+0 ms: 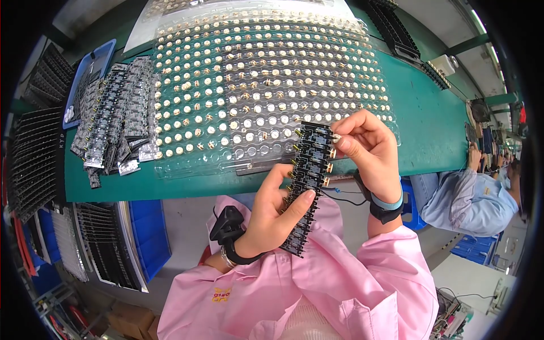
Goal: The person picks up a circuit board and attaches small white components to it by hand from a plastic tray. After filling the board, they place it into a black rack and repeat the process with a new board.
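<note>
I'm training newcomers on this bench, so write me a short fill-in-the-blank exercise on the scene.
1. The left hand holds a strip coloured ____.
2. The right hand pinches a small part between its forefinger and its ____.
3. The table is coloured ____.
4. The sleeves behind these hands are coloured ____.

Missing words: black; thumb; green; pink.

The left hand (273,220) covered part of the black strip (314,148). The right hand (375,156) mostly hid a small pale piece (336,137).
</note>
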### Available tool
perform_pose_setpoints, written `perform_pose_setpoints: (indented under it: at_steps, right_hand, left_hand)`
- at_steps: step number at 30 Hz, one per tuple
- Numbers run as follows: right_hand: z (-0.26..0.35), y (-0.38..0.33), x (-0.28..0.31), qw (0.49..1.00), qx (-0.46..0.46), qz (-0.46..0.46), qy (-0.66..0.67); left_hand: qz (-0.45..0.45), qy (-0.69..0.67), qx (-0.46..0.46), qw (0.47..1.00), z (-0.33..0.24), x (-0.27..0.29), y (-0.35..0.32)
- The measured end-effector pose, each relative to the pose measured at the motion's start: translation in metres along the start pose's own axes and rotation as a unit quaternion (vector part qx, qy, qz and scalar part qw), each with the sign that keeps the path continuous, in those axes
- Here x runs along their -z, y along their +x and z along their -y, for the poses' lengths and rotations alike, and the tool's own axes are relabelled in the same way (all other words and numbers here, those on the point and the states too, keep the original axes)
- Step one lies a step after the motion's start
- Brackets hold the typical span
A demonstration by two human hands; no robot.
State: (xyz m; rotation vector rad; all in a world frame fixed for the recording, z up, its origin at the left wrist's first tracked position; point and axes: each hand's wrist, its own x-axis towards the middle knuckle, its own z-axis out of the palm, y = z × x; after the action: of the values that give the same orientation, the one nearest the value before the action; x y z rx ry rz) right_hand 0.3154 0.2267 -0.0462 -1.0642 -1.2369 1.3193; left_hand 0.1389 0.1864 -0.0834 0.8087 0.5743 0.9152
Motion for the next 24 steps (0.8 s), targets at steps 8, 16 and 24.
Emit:
perform_pose_setpoints:
  at_steps: [8, 16, 24]
  right_hand:
    - [-0.003, 0.0, 0.001, 1.0, 0.004, -0.013, -0.005]
    - [-0.002, 0.0, 0.001, 1.0, 0.01, -0.023, -0.014]
    - [0.001, 0.0, 0.01, 1.0, -0.012, -0.011, -0.015]
  left_hand:
    - [0.005, 0.003, -0.008, 1.0, -0.001, 0.0, 0.0]
    - [0.004, 0.016, -0.014, 1.0, 0.001, 0.0, 0.001]
    - [0.027, 0.018, 0.018, 0.999, -0.002, 0.001, -0.001]
